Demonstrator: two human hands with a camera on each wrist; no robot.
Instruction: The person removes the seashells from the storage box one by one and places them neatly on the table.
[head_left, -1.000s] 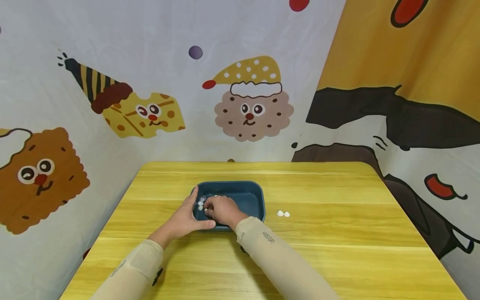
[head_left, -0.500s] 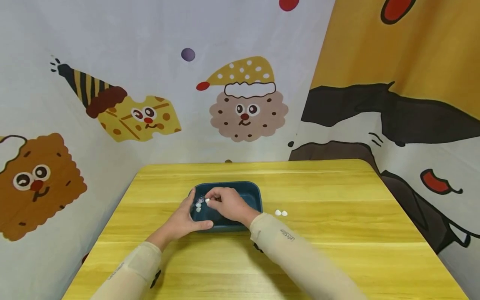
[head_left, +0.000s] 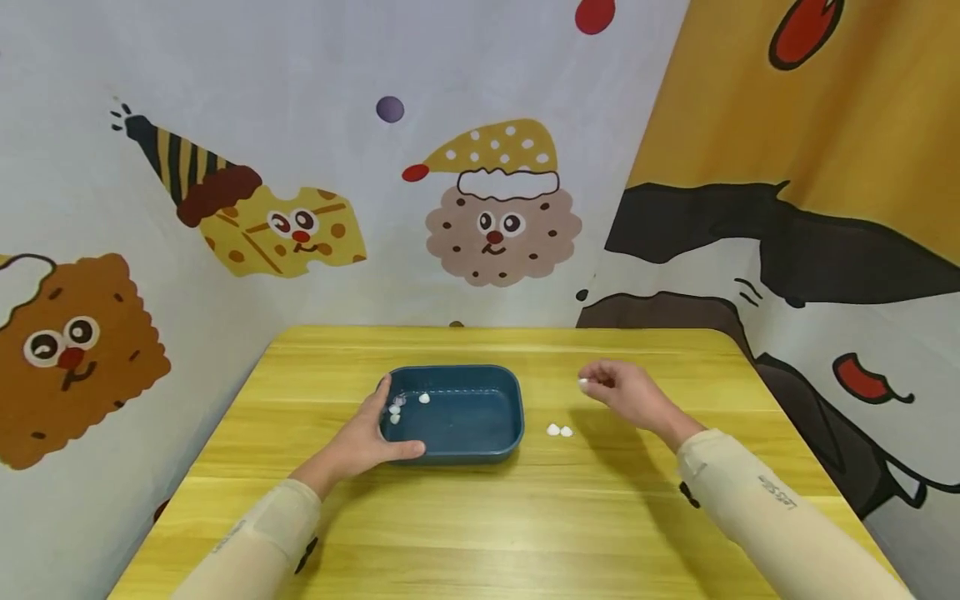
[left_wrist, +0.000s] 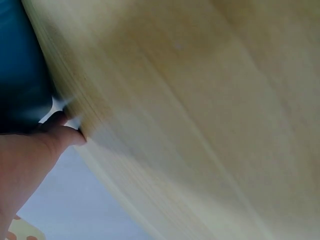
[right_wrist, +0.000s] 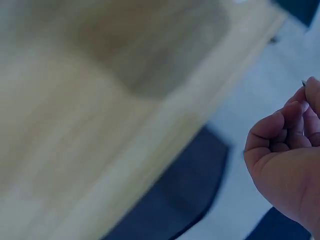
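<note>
A dark blue rectangular tray [head_left: 457, 457] sits on the table. My left hand [head_left: 367, 433] holds its left end, thumb along the front wall and fingers at the left rim. Inside lie small white shell-like pieces, one [head_left: 424, 398] near the back and others [head_left: 395, 418] by the left wall, beside a clear purplish one [head_left: 399, 400]. To the right of the tray, my right hand [head_left: 630, 393] is raised over the table, pinching a small white piece [head_left: 583, 382] between thumb and fingertips. Two similar white pieces [head_left: 559, 431] lie side by side on the table below it.
The yellow wood-grain table [head_left: 480, 525] runs back to a cartoon-printed curtain [head_left: 337, 50]. More table surface stretches right of the two loose pieces. In the right wrist view the table edge [right_wrist: 200, 120] crosses the picture.
My right hand has lifted out of the tray and swung right with a white piece in its fingertips. The piece near the tray's back now shows. My left hand stays put.
</note>
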